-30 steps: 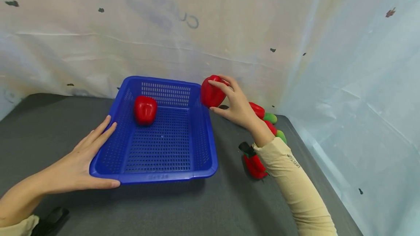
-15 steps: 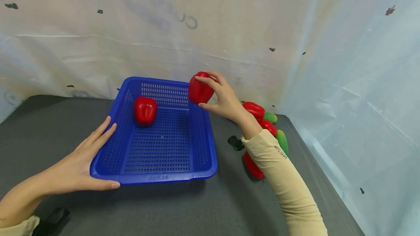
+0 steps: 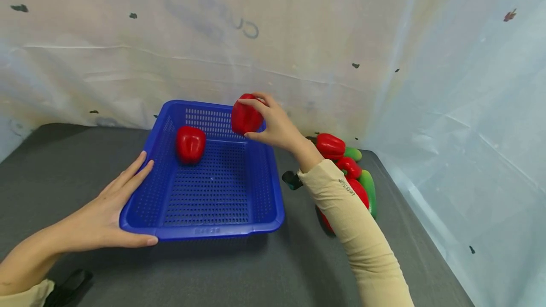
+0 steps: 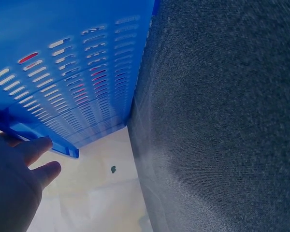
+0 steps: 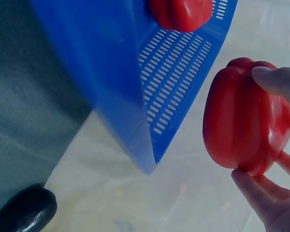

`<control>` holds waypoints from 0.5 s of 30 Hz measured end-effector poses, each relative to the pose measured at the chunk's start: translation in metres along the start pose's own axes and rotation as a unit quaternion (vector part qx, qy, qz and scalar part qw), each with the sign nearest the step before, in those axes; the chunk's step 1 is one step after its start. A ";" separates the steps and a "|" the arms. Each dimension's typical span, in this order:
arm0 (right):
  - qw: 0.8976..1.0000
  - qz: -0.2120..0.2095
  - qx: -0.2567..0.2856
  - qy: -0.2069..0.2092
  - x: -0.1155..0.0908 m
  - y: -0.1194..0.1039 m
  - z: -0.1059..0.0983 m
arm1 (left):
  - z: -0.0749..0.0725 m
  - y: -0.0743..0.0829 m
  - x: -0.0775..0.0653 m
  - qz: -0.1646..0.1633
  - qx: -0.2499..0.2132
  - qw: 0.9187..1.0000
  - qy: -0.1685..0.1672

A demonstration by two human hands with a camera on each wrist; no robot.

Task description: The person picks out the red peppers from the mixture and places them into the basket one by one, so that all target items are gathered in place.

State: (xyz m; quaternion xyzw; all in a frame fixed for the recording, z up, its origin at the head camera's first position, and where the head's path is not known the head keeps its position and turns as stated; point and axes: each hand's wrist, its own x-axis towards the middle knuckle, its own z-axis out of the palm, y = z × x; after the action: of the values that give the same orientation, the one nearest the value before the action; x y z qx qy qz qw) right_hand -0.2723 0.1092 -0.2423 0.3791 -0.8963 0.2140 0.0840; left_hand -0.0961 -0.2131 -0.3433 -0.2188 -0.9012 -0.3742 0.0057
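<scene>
A blue perforated basket (image 3: 204, 231) stands on the grey table. One red bell pepper (image 3: 190, 145) lies inside it, near its back left. My left hand (image 3: 106, 217) rests spread against the basket's front left corner; its straight fingers touch the left rim and the thumb lies along the front edge. With thumb and fingers, my right hand (image 3: 277, 124) holds a second red bell pepper (image 3: 246, 115) above the basket's back right corner. In the right wrist view that pepper (image 5: 241, 118) is apart from the basket wall (image 5: 174, 82).
Right of the basket lie several more red bell peppers (image 3: 330, 146) and green cucumber-like vegetables (image 3: 368, 186). A dark, glossy eggplant-like thing (image 5: 26, 212) shows in the right wrist view. Plastic sheeting (image 3: 298, 27) hangs behind and right of the table (image 3: 273, 269).
My right hand has moved left with the bell pepper, from beside the basket's right rim to over its back right corner. My left hand and the basket stay in place.
</scene>
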 end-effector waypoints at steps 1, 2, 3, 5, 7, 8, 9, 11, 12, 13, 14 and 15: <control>1.000 0.003 -0.003 -0.005 0.002 -0.001 0.002 | 0.000 0.000 0.000 -0.001 0.002 1.000 0.000; 1.000 0.008 -0.007 -0.011 0.004 -0.002 0.003 | 0.000 0.000 0.000 -0.002 0.003 1.000 0.000; 1.000 0.011 -0.010 -0.015 0.007 -0.003 0.004 | 0.000 0.000 0.000 -0.003 0.003 1.000 0.000; 0.999 0.021 -0.012 -0.024 0.011 -0.005 0.007 | 0.000 0.000 0.000 -0.005 0.004 1.000 0.001; 0.999 0.028 -0.016 -0.029 0.016 -0.008 0.011 | 0.000 0.000 -0.001 -0.005 0.005 1.000 0.002; 0.999 0.032 -0.016 -0.031 0.018 -0.009 0.013 | 0.000 0.000 -0.001 -0.004 0.003 1.000 0.003; 0.999 0.035 -0.015 -0.034 0.021 -0.010 0.015 | -0.001 0.001 -0.001 -0.004 0.003 1.000 0.003; 0.998 0.041 -0.016 -0.038 0.024 -0.013 0.020 | -0.001 0.001 -0.001 -0.002 0.002 1.000 0.003; 0.998 0.044 -0.018 -0.041 0.026 -0.013 0.022 | -0.001 0.001 -0.001 0.000 0.001 1.000 0.003; 0.998 0.045 -0.019 -0.042 0.027 -0.014 0.024 | -0.001 0.001 -0.001 0.001 0.000 1.000 0.003; 0.998 0.047 -0.020 -0.042 0.028 -0.014 0.026 | -0.001 0.001 -0.001 0.002 0.000 1.000 0.002; 0.998 0.048 -0.019 -0.043 0.029 -0.014 0.029 | -0.001 0.002 -0.001 0.002 0.000 1.000 0.002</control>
State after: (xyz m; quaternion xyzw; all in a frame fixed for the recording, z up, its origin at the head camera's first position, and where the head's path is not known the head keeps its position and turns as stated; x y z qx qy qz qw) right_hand -0.2822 0.0687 -0.2541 0.3428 -0.9203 0.1837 0.0422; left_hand -0.0948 -0.2129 -0.3417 -0.2200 -0.9006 -0.3747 0.0078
